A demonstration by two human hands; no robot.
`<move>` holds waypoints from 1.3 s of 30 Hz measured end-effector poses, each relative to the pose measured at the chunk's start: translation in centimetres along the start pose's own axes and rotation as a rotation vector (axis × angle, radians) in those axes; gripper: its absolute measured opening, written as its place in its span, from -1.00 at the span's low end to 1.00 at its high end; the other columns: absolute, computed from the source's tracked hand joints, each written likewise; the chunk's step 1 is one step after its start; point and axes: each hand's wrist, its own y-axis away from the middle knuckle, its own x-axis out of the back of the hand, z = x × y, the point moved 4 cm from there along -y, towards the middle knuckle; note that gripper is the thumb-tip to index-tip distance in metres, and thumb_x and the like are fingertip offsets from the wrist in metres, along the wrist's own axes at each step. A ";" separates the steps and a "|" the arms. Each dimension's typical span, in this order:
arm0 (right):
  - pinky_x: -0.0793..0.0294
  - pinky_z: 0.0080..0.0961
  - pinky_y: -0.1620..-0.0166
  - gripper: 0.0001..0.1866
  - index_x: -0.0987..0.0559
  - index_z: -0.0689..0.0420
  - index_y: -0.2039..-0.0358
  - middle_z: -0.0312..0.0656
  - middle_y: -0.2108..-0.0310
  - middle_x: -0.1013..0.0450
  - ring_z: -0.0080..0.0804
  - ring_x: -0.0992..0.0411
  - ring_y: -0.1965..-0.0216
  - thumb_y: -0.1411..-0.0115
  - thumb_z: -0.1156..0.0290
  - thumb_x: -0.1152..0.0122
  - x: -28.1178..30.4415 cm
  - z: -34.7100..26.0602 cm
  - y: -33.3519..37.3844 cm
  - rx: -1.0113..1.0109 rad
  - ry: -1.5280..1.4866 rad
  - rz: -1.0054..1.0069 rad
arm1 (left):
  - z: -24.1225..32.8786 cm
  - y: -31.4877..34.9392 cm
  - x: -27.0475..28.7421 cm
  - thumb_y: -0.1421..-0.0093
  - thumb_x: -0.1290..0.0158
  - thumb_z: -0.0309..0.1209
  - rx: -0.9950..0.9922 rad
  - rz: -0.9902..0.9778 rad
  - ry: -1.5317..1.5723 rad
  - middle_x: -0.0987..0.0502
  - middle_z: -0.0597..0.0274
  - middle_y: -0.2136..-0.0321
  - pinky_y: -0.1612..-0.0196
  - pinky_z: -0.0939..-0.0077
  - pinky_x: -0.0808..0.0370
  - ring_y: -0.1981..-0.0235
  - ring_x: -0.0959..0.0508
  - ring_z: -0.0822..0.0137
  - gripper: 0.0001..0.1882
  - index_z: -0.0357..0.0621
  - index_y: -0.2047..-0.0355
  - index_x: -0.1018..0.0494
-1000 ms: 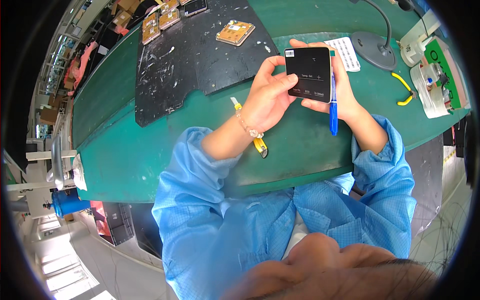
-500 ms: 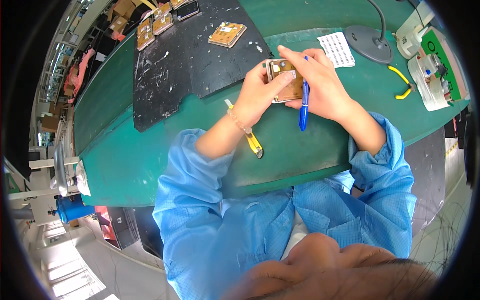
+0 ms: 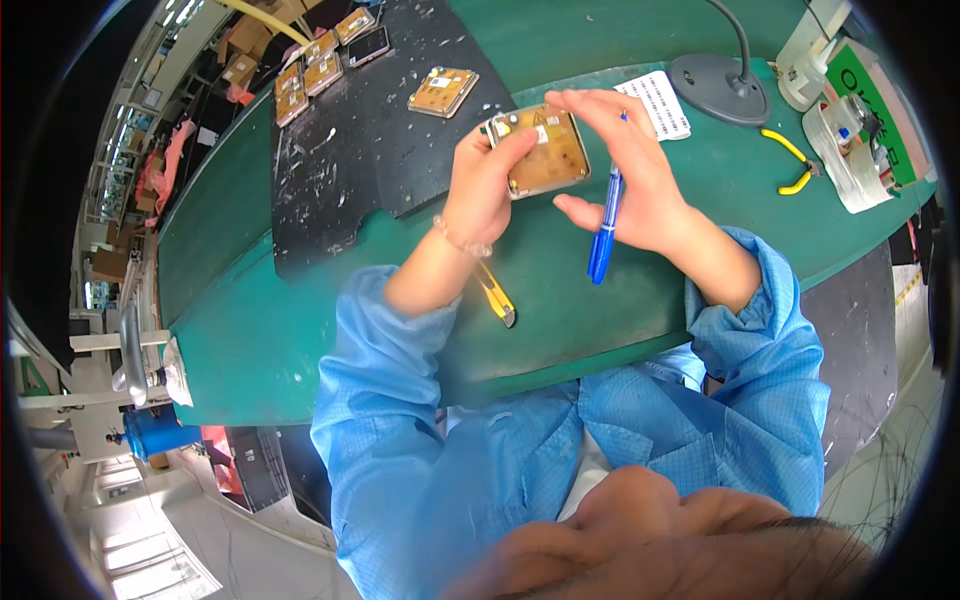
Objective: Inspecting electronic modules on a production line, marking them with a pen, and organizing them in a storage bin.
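My left hand (image 3: 483, 180) grips a flat, rectangular gold-brown module (image 3: 560, 160) with a silver rim and small white labels, its thumb lying across the face. At the module's right edge is my right hand (image 3: 640, 185), fingers stretched and thumb apart. A blue pen (image 3: 604, 235) lies across that palm, apparently held in the hand; what grips it is partly hidden. Below my left wrist, a yellow utility knife (image 3: 497, 300) rests on the green mat (image 3: 400, 350). A similar module (image 3: 443, 91) lies on the black board (image 3: 340, 180).
Several more modules (image 3: 322, 72) and a dark phone-like device (image 3: 368, 46) sit at the board's far left. To the right are a label sheet (image 3: 660, 105), a grey stand base (image 3: 720, 88), yellow-handled pliers (image 3: 790, 160), a bottle (image 3: 803, 82) and a white container (image 3: 850, 165).
The module has moved left with my left hand and tilted, showing more of its face. My right hand has drawn back from it and opened out. The pen's lower end has swung slightly left.
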 end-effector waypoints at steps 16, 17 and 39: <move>-0.28 -0.25 -0.05 -0.23 -0.38 0.12 -0.07 -0.15 -0.05 -0.40 -0.13 -0.30 -0.05 0.28 0.52 -0.35 0.8 -1.1 0.4 0.159 -0.094 0.172 | 2.8 -15.0 -8.8 -0.10 -0.14 -0.41 -0.034 -0.038 -0.175 -0.57 0.26 0.40 0.49 0.49 -0.47 0.44 -0.58 0.39 -0.82 -0.13 0.28 -0.45; -0.28 -0.25 -0.05 -0.23 -0.38 0.12 -0.07 -0.15 -0.05 -0.40 -0.13 -0.30 -0.05 0.28 0.52 -0.35 0.9 -1.1 0.4 0.156 -0.090 0.177 | 2.9 -15.1 -9.2 -0.09 -0.15 -0.42 -0.065 -0.047 -0.182 -0.57 0.22 0.40 0.51 0.46 -0.50 0.45 -0.59 0.35 -0.79 -0.16 0.26 -0.44; -0.28 -0.25 -0.04 -0.21 -0.35 0.10 -0.09 -0.16 -0.04 -0.40 -0.12 -0.31 -0.05 0.28 0.58 -0.33 0.7 -0.9 0.5 0.150 -0.091 0.192 | 3.6 -14.8 -10.1 -0.09 -0.15 -0.43 -0.129 -0.080 -0.243 -0.56 0.20 0.38 0.46 0.46 -0.57 0.41 -0.61 0.34 -0.79 -0.20 0.28 -0.41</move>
